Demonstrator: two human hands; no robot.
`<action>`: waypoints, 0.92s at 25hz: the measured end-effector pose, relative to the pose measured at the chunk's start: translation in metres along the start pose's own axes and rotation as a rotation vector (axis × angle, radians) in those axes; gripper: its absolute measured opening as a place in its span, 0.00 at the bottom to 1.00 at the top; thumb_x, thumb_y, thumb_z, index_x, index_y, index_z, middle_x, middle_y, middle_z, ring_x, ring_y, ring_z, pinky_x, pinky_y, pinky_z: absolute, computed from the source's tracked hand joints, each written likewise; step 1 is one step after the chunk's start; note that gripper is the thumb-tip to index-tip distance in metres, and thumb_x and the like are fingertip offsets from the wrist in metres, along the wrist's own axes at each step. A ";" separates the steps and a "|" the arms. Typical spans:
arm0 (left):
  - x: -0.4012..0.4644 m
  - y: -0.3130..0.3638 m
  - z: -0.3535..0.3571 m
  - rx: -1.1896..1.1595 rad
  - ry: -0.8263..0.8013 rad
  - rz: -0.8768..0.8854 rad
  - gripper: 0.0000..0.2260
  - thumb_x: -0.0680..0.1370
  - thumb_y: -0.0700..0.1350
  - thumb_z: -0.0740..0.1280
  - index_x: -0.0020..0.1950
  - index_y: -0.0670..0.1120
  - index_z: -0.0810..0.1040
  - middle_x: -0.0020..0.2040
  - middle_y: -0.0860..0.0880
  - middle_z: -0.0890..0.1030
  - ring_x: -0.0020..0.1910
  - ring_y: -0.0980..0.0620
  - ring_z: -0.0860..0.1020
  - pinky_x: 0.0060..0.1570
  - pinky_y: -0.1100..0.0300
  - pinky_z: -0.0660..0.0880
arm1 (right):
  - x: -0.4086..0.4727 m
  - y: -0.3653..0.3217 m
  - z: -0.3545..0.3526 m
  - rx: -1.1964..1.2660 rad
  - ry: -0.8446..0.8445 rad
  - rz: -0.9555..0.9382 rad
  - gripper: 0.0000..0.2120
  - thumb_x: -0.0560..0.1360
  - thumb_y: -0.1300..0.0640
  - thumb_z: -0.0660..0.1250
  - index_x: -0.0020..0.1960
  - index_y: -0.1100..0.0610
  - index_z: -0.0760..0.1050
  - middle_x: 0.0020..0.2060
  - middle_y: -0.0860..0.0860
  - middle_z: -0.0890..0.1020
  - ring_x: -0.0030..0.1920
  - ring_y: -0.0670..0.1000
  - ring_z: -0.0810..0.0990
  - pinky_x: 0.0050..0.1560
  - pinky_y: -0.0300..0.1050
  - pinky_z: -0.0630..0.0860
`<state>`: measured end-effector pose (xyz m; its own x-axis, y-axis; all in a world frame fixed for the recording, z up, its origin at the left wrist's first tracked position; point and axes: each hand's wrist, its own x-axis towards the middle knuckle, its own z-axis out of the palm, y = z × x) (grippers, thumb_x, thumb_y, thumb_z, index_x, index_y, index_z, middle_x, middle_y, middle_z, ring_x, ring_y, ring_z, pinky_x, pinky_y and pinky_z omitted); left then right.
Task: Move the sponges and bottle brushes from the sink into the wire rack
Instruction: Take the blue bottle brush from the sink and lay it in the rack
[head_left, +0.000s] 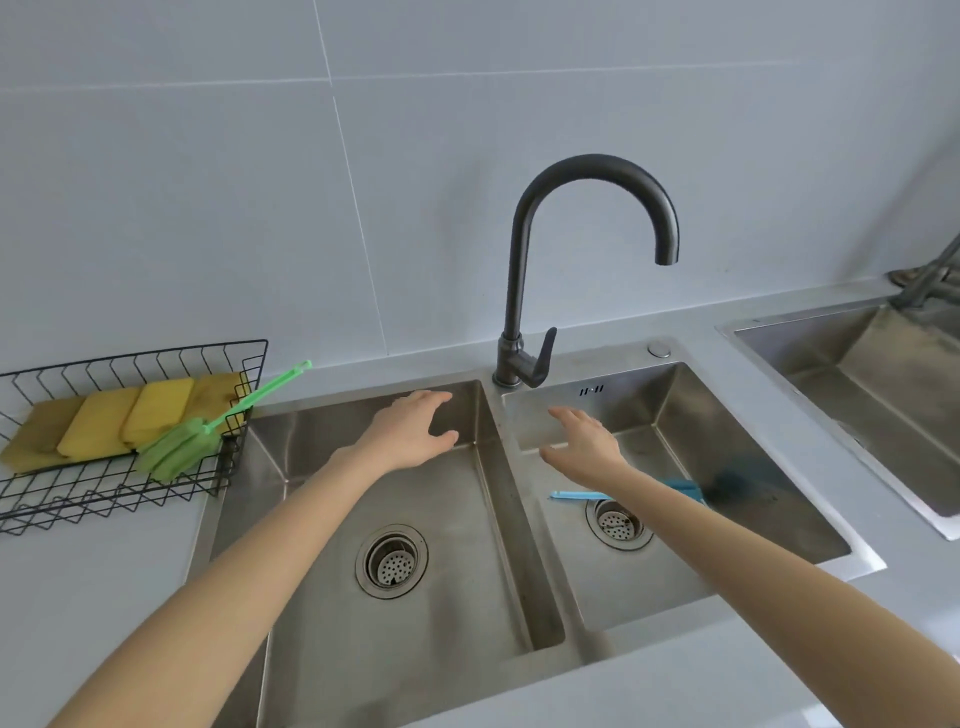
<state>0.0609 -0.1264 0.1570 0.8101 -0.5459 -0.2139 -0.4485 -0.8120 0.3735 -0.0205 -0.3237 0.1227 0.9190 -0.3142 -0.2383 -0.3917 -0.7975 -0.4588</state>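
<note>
Pretty plain kitchen: big pale grey wall tiles (208, 156) with thin grout lines, a light grey surface (78, 597) below, soft even daylight.

A dark curved faucet (524, 291) stands behind the divider of the basins, with its lever (543, 353) pointing to the right. A round steel button (660, 349) sits just to the right of it. The grey countertop (78, 582) meets a wall of pale grey tiles (208, 182). At the far right, a second steel basin (883, 384) is partly visible.
</note>
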 end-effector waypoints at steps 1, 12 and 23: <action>0.004 0.008 0.005 0.005 -0.014 0.010 0.27 0.77 0.50 0.62 0.74 0.47 0.59 0.75 0.47 0.62 0.73 0.47 0.62 0.71 0.50 0.62 | 0.000 0.010 -0.002 -0.007 -0.003 0.005 0.30 0.75 0.54 0.63 0.75 0.55 0.58 0.75 0.53 0.62 0.75 0.55 0.60 0.74 0.52 0.59; 0.055 0.083 0.056 0.027 -0.152 0.062 0.26 0.78 0.49 0.61 0.74 0.46 0.57 0.75 0.45 0.61 0.72 0.46 0.63 0.69 0.49 0.65 | 0.022 0.105 -0.018 -0.047 -0.055 0.064 0.30 0.76 0.54 0.63 0.75 0.55 0.58 0.75 0.53 0.63 0.75 0.54 0.60 0.75 0.53 0.58; 0.105 0.111 0.108 0.104 -0.294 0.063 0.26 0.78 0.49 0.60 0.74 0.45 0.58 0.74 0.45 0.63 0.72 0.45 0.63 0.70 0.51 0.64 | 0.059 0.163 -0.006 -0.035 -0.152 0.150 0.30 0.75 0.54 0.63 0.75 0.54 0.58 0.74 0.53 0.63 0.74 0.54 0.61 0.74 0.52 0.57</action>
<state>0.0555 -0.2960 0.0782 0.6426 -0.6195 -0.4508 -0.5428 -0.7834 0.3028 -0.0302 -0.4753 0.0392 0.8318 -0.3518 -0.4294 -0.5196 -0.7657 -0.3791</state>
